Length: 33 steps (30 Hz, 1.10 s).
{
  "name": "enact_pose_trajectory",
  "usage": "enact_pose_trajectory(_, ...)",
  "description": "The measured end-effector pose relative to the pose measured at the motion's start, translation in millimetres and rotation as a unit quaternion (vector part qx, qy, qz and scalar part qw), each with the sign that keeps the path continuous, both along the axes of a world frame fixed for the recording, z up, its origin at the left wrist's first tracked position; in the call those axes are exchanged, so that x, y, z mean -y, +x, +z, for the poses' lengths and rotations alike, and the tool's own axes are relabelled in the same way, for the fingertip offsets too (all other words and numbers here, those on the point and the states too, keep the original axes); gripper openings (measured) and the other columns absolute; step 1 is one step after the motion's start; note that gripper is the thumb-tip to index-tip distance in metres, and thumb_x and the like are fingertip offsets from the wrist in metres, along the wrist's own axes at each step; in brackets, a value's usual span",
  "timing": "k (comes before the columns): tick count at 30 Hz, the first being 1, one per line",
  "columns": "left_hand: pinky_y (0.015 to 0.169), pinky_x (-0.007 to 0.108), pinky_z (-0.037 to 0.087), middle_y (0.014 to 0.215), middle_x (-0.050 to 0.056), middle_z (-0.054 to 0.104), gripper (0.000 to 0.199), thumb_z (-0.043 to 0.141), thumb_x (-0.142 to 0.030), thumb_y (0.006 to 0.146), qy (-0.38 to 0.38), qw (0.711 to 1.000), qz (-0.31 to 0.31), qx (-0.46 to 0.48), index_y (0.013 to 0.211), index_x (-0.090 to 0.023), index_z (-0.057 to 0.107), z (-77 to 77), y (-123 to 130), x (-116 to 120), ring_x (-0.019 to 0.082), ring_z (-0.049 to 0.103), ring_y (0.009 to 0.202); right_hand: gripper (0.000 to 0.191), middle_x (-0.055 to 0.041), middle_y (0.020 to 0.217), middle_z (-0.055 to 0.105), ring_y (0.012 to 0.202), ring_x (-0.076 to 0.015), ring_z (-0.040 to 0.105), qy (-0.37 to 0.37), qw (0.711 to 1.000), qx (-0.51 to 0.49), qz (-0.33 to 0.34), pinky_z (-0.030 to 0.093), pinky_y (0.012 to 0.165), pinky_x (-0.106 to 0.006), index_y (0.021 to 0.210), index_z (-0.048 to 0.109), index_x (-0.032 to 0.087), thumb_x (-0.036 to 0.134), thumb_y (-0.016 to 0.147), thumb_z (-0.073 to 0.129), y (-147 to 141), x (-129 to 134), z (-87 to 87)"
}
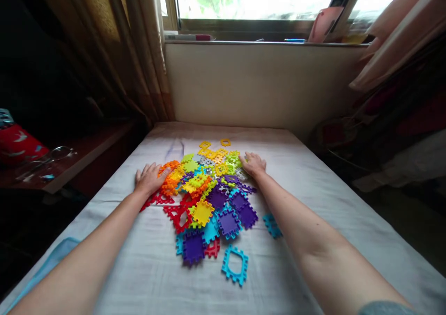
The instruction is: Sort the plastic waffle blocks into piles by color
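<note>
A heap of flat plastic interlocking tiles with notched edges lies on the white sheet. My left hand (150,179) rests against the heap's left side, fingers spread, touching orange tiles (170,186); red tiles (180,216) lie just below it. On the far right side, my right hand (253,163) lies with fingers apart beside lime-green tiles (232,159). Purple tiles (229,223) and a yellow tile (202,212) sit towards the near side. A blue frame-shaped tile (235,265) lies apart at the front, and another blue tile (272,226) is partly hidden by my right forearm.
The sheet-covered bed (146,259) ends at a wall (237,85) below a window. Curtains (135,50) hang at the left. A side table (104,143) holds a red patterned item (21,143) and glasses (62,153). A pink cup (324,24) stands on the sill.
</note>
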<state>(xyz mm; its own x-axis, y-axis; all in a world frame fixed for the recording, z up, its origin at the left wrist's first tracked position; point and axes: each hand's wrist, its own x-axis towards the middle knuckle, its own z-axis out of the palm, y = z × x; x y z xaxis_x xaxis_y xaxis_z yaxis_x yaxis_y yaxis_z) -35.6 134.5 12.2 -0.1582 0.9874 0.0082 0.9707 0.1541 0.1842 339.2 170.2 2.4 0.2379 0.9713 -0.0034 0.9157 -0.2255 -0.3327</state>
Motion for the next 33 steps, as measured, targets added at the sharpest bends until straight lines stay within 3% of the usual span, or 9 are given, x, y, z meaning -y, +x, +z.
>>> enact_pose_trajectory(5, 0.115, 0.045, 0.032, 0.144, 0.012, 0.055, 0.056, 0.037, -0.054, 0.092, 0.012, 0.983, -0.135, 0.122, 0.131, -0.019, 0.06, -5.7, 44, -28, 0.028, 0.047, 0.136, 0.062, -0.0082, 0.144, 0.055, 0.134, -0.027, 0.048, 0.004, 0.99, -0.065, 0.128, 0.037, 0.11, -0.042, 0.143, 0.05, 0.025, 0.061, 0.093, 0.043, -57, -19, 7.7)
enact_pose_trajectory(8, 0.106, 0.036, 0.043, 0.13, 0.011, 0.066, 0.059, 0.048, -0.058, 0.087, 0.026, 0.968, -0.13, 0.214, 0.132, -0.02, 0.058, -8.6, 62, -35, 0.026, 0.06, 0.122, 0.059, -0.0067, 0.14, 0.059, 0.131, -0.0275, 0.052, -0.013, 0.981, -0.12, 0.151, 0.04, 0.107, -0.038, 0.135, 0.059, 0.025, 0.06, 0.087, 0.055, -79, -22, 14.5)
enact_pose_trajectory(10, 0.101, 0.036, 0.047, 0.121, 0.009, 0.07, 0.062, 0.062, -0.059, 0.079, 0.043, 0.935, -0.105, 0.337, 0.129, -0.021, 0.059, -11.4, 71, -36, 0.026, 0.064, 0.113, 0.056, -0.0068, 0.134, 0.064, 0.126, -0.0257, 0.057, -0.027, 0.972, -0.171, 0.157, 0.043, 0.104, -0.033, 0.128, 0.064, 0.023, 0.056, 0.083, 0.062, -88, -22, 18.8)
enact_pose_trajectory(13, 0.093, 0.036, 0.052, 0.11, 0.009, 0.072, 0.067, 0.079, -0.053, 0.064, 0.043, 0.846, -0.067, 0.528, 0.12, -0.019, 0.063, -10.9, 86, -34, 0.024, 0.068, 0.101, 0.056, -0.0061, 0.121, 0.07, 0.115, -0.0238, 0.063, -0.037, 0.961, -0.239, 0.135, 0.047, 0.096, -0.029, 0.122, 0.067, 0.022, 0.051, 0.074, 0.074, -99, -18, 26.4)
enact_pose_trajectory(15, 0.086, 0.035, 0.055, 0.106, 0.009, 0.073, 0.068, 0.081, -0.052, 0.061, 0.031, 0.803, -0.055, 0.593, 0.117, -0.018, 0.063, -5.1, 94, -29, 0.021, 0.07, 0.093, 0.057, -0.0049, 0.109, 0.073, 0.102, -0.0217, 0.067, -0.048, 0.95, -0.288, 0.111, 0.05, 0.085, -0.027, 0.118, 0.068, 0.021, 0.048, 0.069, 0.078, -105, -12, 34.3)
enact_pose_trajectory(20, 0.074, 0.033, 0.056, 0.106, 0.008, 0.073, 0.067, 0.081, -0.057, 0.059, -0.029, 0.764, -0.049, 0.642, 0.113, -0.02, 0.065, 24.0, 99, 1, 0.022, 0.07, 0.088, 0.042, 0.002, 0.077, 0.067, 0.06, -0.0093, 0.054, -0.105, 0.898, -0.403, 0.14, 0.04, 0.052, -0.019, 0.108, 0.069, 0.019, 0.038, 0.071, 0.076, -109, 26, 62.4)
enact_pose_trajectory(24, 0.081, 0.033, 0.055, 0.117, 0.008, 0.07, 0.065, 0.08, -0.058, 0.058, -0.042, 0.768, -0.047, 0.638, 0.111, -0.021, 0.067, 47.6, 94, 39, 0.025, 0.066, 0.106, 0.019, 0.0076, 0.057, 0.05, 0.048, -0.0054, 0.035, -0.114, 0.877, -0.402, 0.238, 0.027, 0.045, -0.018, 0.086, 0.07, 0.017, 0.032, 0.076, 0.068, -97, 68, 73.2)
enact_pose_trajectory(27, 0.091, 0.037, 0.054, 0.121, 0.01, 0.069, 0.07, 0.075, -0.062, 0.063, -0.055, 0.778, -0.109, 0.616, 0.117, -0.02, 0.065, 57.4, 92, 73, 0.026, 0.065, 0.111, 0.021, 0.0067, 0.061, 0.055, 0.052, -0.0062, 0.041, -0.09, 0.868, -0.395, 0.285, 0.032, 0.05, -0.018, 0.092, 0.07, 0.016, 0.03, 0.08, 0.062, -84, 99, 69.7)
enact_pose_trajectory(33, 0.108, 0.044, 0.044, 0.133, 0.01, 0.064, 0.064, 0.067, -0.058, 0.074, 0.005, 0.891, -0.269, 0.366, 0.126, -0.021, 0.064, 58.7, 90, 150, 0.028, 0.058, 0.124, 0.026, -0.0021, 0.095, 0.074, 0.088, -0.0177, 0.066, 0.007, 0.891, -0.262, 0.371, 0.05, 0.079, -0.028, 0.102, 0.074, 0.022, 0.034, 0.084, 0.06, -65, 176, 66.7)
